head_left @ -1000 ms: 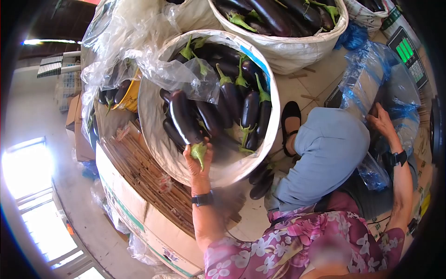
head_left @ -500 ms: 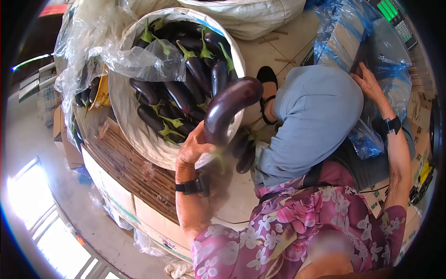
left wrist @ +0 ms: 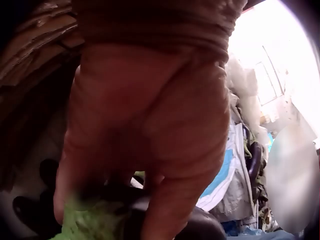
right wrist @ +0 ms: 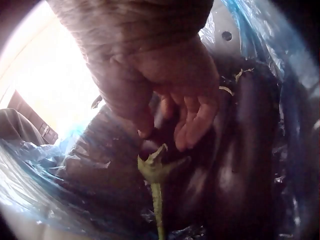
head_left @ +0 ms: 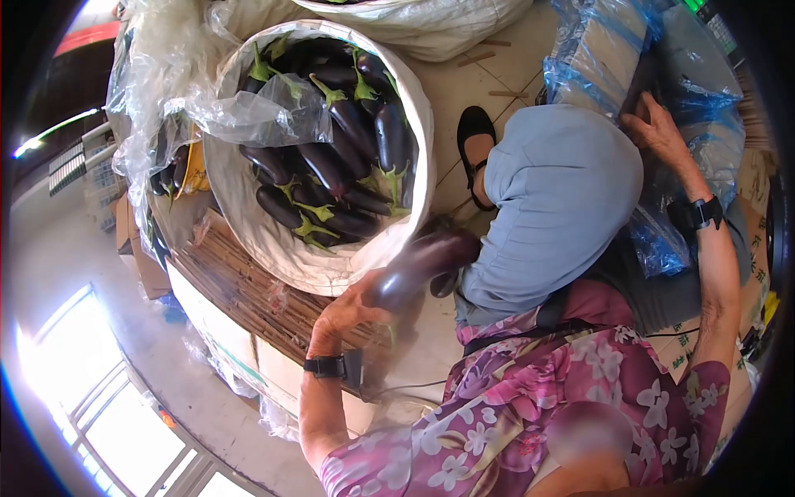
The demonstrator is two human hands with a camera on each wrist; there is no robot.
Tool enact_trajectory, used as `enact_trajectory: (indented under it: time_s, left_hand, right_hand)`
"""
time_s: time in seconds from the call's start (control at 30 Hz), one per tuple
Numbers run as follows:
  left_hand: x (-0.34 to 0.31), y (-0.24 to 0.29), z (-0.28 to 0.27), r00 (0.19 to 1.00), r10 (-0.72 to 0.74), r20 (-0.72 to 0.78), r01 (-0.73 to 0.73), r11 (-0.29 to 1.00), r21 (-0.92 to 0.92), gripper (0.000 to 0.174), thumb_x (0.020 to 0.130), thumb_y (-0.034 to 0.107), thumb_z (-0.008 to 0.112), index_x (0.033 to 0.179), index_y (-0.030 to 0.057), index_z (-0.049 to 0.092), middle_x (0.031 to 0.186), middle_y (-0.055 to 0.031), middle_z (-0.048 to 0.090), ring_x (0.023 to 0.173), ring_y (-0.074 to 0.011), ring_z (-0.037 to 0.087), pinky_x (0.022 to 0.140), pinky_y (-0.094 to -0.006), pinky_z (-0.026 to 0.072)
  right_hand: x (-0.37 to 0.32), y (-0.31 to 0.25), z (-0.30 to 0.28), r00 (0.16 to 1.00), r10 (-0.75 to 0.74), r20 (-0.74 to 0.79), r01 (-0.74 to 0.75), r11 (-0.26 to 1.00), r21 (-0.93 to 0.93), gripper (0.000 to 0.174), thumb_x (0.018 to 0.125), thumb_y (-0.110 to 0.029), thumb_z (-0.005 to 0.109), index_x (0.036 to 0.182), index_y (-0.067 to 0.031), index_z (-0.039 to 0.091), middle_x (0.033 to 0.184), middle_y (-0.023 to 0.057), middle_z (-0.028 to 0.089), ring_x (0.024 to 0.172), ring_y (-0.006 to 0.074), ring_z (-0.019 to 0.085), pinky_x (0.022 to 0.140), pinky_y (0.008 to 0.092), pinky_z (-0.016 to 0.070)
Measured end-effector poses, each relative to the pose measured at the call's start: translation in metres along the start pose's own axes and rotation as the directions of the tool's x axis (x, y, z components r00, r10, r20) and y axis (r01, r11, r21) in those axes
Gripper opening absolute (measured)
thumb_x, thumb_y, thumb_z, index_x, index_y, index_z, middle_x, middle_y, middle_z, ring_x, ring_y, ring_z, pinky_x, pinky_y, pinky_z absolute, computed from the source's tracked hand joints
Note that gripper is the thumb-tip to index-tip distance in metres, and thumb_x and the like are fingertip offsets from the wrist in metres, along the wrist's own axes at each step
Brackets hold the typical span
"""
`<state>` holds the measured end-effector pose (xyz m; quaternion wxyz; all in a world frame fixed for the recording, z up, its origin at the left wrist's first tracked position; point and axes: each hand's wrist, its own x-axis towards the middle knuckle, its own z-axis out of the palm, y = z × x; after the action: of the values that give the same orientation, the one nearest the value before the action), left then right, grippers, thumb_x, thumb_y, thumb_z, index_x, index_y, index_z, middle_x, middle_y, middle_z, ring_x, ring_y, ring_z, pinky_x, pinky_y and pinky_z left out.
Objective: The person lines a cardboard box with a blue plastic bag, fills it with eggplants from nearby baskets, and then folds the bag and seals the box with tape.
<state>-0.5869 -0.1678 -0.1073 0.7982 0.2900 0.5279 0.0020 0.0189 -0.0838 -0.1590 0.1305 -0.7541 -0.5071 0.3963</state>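
Over the floor beside the round white sack (head_left: 424, 157), my left hand (head_left: 352, 308) grips a dark purple eggplant (head_left: 426, 263) by its stem end. The eggplant lies nearly level, its blunt end towards the knee, blurred in the head view. In the left wrist view, its green cap (left wrist: 92, 220) shows under the fingers. My right hand (head_left: 658, 134) reaches into a bag of clear and blue plastic (right wrist: 45, 165) holding several eggplants. There the thumb and curled fingers close around the neck of one eggplant, just behind its green cap (right wrist: 155, 167).
Several eggplants fill the white sack, partly covered by a clear plastic sheet (head_left: 265, 116). Stacked flat cardboard (head_left: 248, 277) lies left of it. Another white sack (head_left: 431, 29) stands behind. A bent knee (head_left: 563, 182) is between the two hands. A scale display (head_left: 704, 12) shows at upper right.
My left hand has lifted the eggplant out of the white sack, swung it towards me, and tipped it down towards the knee. The right hand has stayed at the plastic bag.
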Motion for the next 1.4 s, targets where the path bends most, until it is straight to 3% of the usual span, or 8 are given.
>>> enact_trajectory:
  time_s: [0.5, 0.57, 0.63, 0.67, 0.87, 0.9, 1.1, 1.4]
  left_hand:
    - [0.046, -0.089, 0.019, 0.979, 0.199, -0.04, -0.116, 0.711, 0.694, 0.045, 0.086, 0.015, 0.069, 0.128, 0.0055, 0.057, 0.12, -0.007, 0.062, 0.11, -0.0156, 0.057, 0.094, -0.0317, 0.0479]
    - [0.026, 0.006, 0.049, 0.971, -0.131, -0.201, 0.204, 0.89, 0.407, 0.037, 0.085, 0.019, 0.068, 0.119, 0.0057, 0.063, 0.117, -0.0091, 0.064, 0.108, -0.0213, 0.06, 0.093, -0.0329, 0.0478]
    - [0.024, 0.038, 0.036, 0.939, 0.306, 0.158, -0.341, 0.765, 0.546, 0.015, 0.083, 0.009, 0.063, 0.095, 0.0016, 0.063, 0.099, -0.0146, 0.065, 0.094, -0.0227, 0.064, 0.082, -0.035, 0.0507]
    - [0.024, 0.054, 0.032, 0.668, 0.613, 0.422, -0.67, 0.248, 0.7, 0.012, 0.079, 0.011, 0.066, 0.085, 0.0029, 0.06, 0.09, -0.015, 0.064, 0.088, -0.0249, 0.065, 0.078, -0.0349, 0.0516]
    - [0.047, 0.061, 0.006, 0.968, 0.181, 0.172, -0.238, 0.877, 0.418, 0.017, 0.084, 0.007, 0.062, 0.1, 0.0064, 0.069, 0.093, -0.0039, 0.068, 0.081, -0.0139, 0.065, 0.073, -0.0274, 0.051]
    - [0.056, 0.071, -0.009, 0.839, 0.544, -0.025, -0.385, 0.624, 0.68, 0.02, 0.087, 0.003, 0.059, 0.105, 0.0035, 0.067, 0.093, -0.0024, 0.066, 0.08, -0.0105, 0.062, 0.074, -0.0265, 0.051]
    - [0.125, 0.056, -0.211, 0.152, 0.491, -0.858, -0.294, 0.851, 0.435, 0.065, 0.08, 0.021, 0.073, 0.133, -0.0047, 0.045, 0.122, -0.0253, 0.059, 0.11, -0.0304, 0.061, 0.093, -0.0374, 0.0482]
    - [0.166, 0.061, -0.246, 0.112, 0.358, -0.927, 0.002, 0.933, 0.361, 0.077, 0.07, 0.036, 0.082, 0.129, -0.0024, 0.049, 0.113, -0.019, 0.065, 0.103, -0.0339, 0.062, 0.094, -0.0412, 0.0466]
  right_hand:
    - [0.002, 0.014, 0.004, 0.994, -0.082, -0.068, 0.08, 0.996, -0.037, 0.037, 0.087, -0.032, 0.066, 0.094, -0.001, 0.047, 0.074, 0.0098, 0.053, 0.067, 0.0191, 0.056, 0.059, 0.034, 0.0448]
    - [-0.001, 0.01, 0.005, 0.993, -0.081, -0.086, 0.078, 0.996, -0.044, 0.036, 0.087, -0.032, 0.066, 0.094, -0.0011, 0.047, 0.074, 0.0097, 0.054, 0.066, 0.0188, 0.056, 0.059, 0.0338, 0.0448]
    - [0.0, 0.001, 0.006, 0.99, -0.082, -0.112, 0.076, 0.996, -0.053, 0.036, 0.087, -0.032, 0.065, 0.093, -0.0012, 0.047, 0.074, 0.0095, 0.054, 0.066, 0.0185, 0.056, 0.059, 0.0336, 0.0448]
    - [-0.002, -0.001, 0.007, 0.985, -0.085, -0.148, 0.079, 0.996, -0.046, 0.035, 0.087, -0.031, 0.065, 0.093, -0.0012, 0.047, 0.074, 0.0091, 0.054, 0.065, 0.0179, 0.055, 0.059, 0.0331, 0.0451]
    - [-0.008, 0.007, 0.009, 0.986, -0.059, -0.155, 0.051, 0.997, -0.054, 0.034, 0.089, -0.031, 0.064, 0.092, -0.0011, 0.048, 0.075, 0.0078, 0.055, 0.065, 0.017, 0.058, 0.059, 0.0322, 0.0468]
    - [-0.008, 0.004, 0.011, 0.988, -0.043, -0.148, 0.035, 0.998, -0.055, 0.034, 0.089, -0.031, 0.064, 0.092, -0.0014, 0.048, 0.076, 0.0077, 0.056, 0.064, 0.0171, 0.059, 0.058, 0.032, 0.0471]
    - [-0.007, 0.013, 0.009, 0.992, -0.05, -0.117, 0.04, 0.996, -0.08, 0.031, 0.091, -0.031, 0.062, 0.091, -0.0021, 0.048, 0.073, 0.0096, 0.058, 0.063, 0.0186, 0.061, 0.056, 0.0316, 0.0472]
    - [-0.016, -0.001, 0.012, 0.995, 0.071, -0.075, -0.067, 0.996, 0.054, 0.034, 0.093, -0.031, 0.059, 0.101, 0.0004, 0.049, 0.076, 0.0096, 0.058, 0.062, 0.0194, 0.061, 0.053, 0.0306, 0.0495]
